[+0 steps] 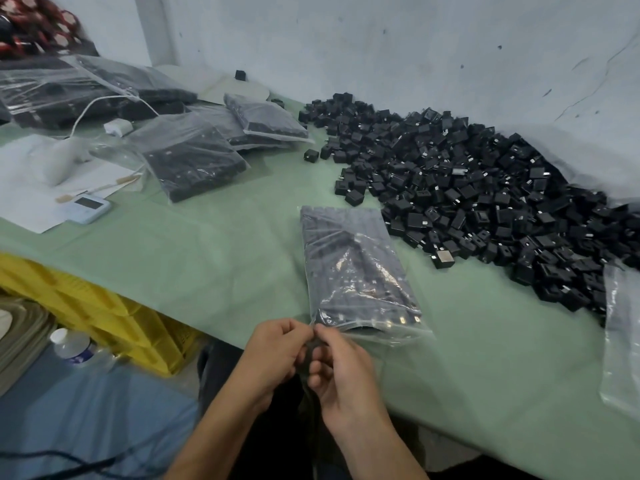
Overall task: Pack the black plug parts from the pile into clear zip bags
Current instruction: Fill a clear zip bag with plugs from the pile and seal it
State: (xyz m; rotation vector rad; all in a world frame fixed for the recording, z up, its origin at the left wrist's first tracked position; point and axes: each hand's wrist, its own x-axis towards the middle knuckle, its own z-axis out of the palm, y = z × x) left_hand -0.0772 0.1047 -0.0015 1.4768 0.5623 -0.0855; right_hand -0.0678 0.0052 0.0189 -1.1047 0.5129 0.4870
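Head view. Item list, packing station.

1. Zip bag (pixel 353 268), clear and filled with rows of black plug parts. It lies flat at the near edge of the table (pixel 207 258), mouth towards the person, probably so the zip can be reached without lifting the load.
2. Left hand (pixel 277 351) and right hand (pixel 343 372). They meet at the left corner of the bag's mouth, thumb and fingertips of each pinched on the plastic lip. Judged to be the start of pressing the zip closed from one end.
3. Pile of black plug parts (pixel 485 188). Loose along the far right edge against the wall, within reach of the right arm. A large stock is unpacked.
4. Packed bags (pixel 194 157). Stacked towards the far left corner, apart from the pile.
5. Empty bag (pixel 623 334). At the right edge, ready for use.
6. White device (pixel 86 207) with a small display, on papers at the left edge.

Markings: no brand, label or writing is legible on any item.
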